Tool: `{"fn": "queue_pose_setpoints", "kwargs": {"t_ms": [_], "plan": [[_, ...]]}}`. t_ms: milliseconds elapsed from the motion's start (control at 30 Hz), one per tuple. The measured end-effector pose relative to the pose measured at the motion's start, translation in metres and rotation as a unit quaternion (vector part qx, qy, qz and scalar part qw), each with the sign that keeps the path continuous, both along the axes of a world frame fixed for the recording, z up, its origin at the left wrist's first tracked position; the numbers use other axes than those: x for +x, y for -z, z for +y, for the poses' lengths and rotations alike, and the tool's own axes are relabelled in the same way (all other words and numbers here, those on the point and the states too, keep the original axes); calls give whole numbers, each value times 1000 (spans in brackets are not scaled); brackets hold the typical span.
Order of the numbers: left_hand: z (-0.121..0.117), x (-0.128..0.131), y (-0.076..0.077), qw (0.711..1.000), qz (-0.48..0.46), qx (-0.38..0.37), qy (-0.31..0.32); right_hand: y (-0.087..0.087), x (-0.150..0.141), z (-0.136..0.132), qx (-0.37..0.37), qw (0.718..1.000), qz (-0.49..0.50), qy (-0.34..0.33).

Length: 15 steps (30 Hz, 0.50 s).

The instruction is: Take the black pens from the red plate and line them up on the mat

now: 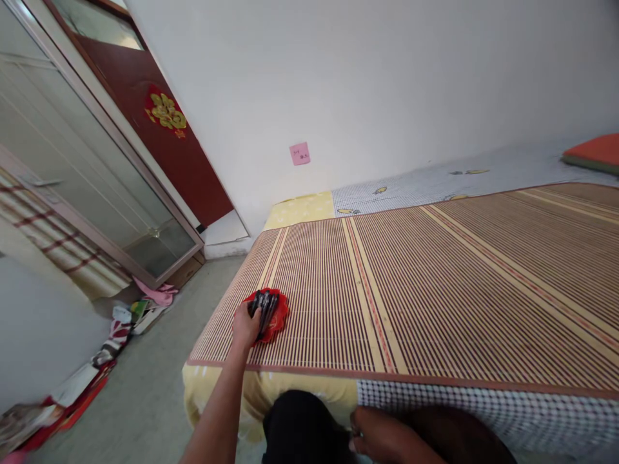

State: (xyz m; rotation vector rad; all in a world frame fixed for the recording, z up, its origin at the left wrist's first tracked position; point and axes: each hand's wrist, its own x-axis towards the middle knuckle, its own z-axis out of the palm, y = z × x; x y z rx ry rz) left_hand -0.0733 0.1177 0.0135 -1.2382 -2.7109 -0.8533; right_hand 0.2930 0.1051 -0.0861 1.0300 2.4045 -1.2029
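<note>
My left hand (245, 324) reaches out over the near left corner of a striped bamboo mat (435, 283) on a bed. It presses on a red cloth (278, 317), and dark finger-like shapes, perhaps a glove, lie across that cloth. My right hand (382, 435) is low at the frame's bottom, against the bed's front edge beside my black-clad knee (302, 425). Its fingers are curled and nothing shows in them.
A yellow and checked sheet (300, 209) lies under the mat. An orange cushion (594, 151) sits at the far right. A pink note (300, 153) hangs on the white wall. Clothes and papers (120, 328) litter the floor by a glass-fronted cabinet (72, 167) and a dark red door (164, 135).
</note>
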Motion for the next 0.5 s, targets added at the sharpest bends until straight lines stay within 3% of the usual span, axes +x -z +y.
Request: {"fn": "queue_pose_setpoints", "kwargs": {"t_ms": [500], "plan": [[-7,-13,-13,998,-43,-46,-6,-1,1,1,-13,1000,0,9]]}}
